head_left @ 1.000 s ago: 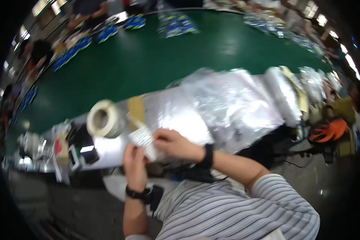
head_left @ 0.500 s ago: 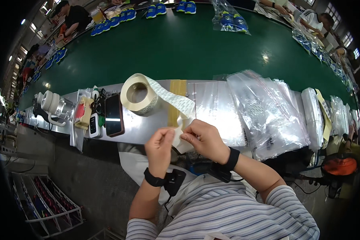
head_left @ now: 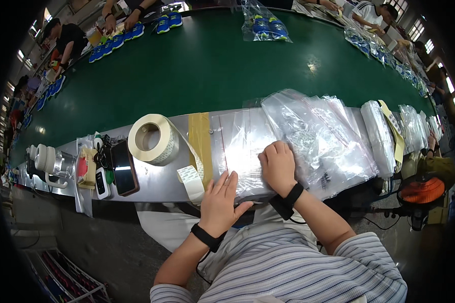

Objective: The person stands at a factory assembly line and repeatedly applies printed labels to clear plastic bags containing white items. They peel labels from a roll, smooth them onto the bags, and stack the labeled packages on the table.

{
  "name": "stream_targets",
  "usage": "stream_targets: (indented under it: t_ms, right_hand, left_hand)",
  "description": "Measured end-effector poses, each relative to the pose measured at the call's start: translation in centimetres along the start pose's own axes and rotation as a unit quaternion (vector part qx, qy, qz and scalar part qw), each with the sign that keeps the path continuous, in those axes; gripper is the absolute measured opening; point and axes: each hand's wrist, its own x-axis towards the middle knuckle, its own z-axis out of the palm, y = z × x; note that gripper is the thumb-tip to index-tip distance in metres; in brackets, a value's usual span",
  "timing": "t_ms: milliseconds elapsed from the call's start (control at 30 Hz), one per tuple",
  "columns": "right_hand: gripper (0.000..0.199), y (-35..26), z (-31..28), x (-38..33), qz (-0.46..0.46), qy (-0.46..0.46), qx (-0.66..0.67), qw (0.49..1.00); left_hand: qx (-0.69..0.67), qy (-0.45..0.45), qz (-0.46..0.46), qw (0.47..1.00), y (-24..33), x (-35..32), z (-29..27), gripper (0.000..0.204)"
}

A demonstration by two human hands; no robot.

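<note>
Hidden under the hands and lost at the rim

The right hand [head_left: 278, 166] covers part of the clear plastic bag [head_left: 242, 151] at the bench's [head_left: 156, 189] near edge, its fingertips curled out of sight; the left hand [head_left: 220, 202] hides that edge beneath its palm. The printing on the label roll [head_left: 151, 139] is too small to tell. At the bench's far right end the bag stacks [head_left: 414, 129] bend and blur into the dark rim.
</note>
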Motion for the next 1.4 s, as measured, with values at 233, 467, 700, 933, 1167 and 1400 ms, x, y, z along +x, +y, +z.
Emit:
stream_targets:
  t_ms: [233, 467, 700, 933, 1167, 1400]
  right_hand:
    - [0.02, 0.9, -2.8, 0.0, 0.117, -0.034, 0.08, 0.989]
    - [0.015, -1.8, -0.7, 1.1, -0.013, -0.031, 0.006, 0.999]
    - [0.021, 0.7, -4.7, 1.3, 0.086, -0.158, 0.2, 0.963]
    - [0.027, 2.2, -1.8, 0.9, 0.206, -0.146, 0.323, 0.912]
    - [0.025, 2.3, -6.8, 2.5, 0.066, -0.055, 0.352, 0.932]
    - [0.078, -2.4, -7.7, -1.8, -0.133, -0.168, 0.173, 0.961]
  left_hand:
    - [-0.028, 0.001, -0.007, 1.0, -0.2, -0.2, -1.4, 0.076]
    - [-0.005, -0.025, 0.016, 1.0, -1.1, -0.3, -1.7, 0.076]
    - [-0.549, 0.007, -0.12, 0.827, -1.7, 4.8, -5.3, 0.044]
    - [-0.838, -0.207, -0.189, 0.468, -1.6, 11.0, 2.4, 0.048]
    - [-0.6, -0.182, -0.293, 0.721, -0.5, 12.8, 3.5, 0.028]
    - [-0.834, -0.165, -0.306, 0.428, 0.7, 8.8, -1.4, 0.071]
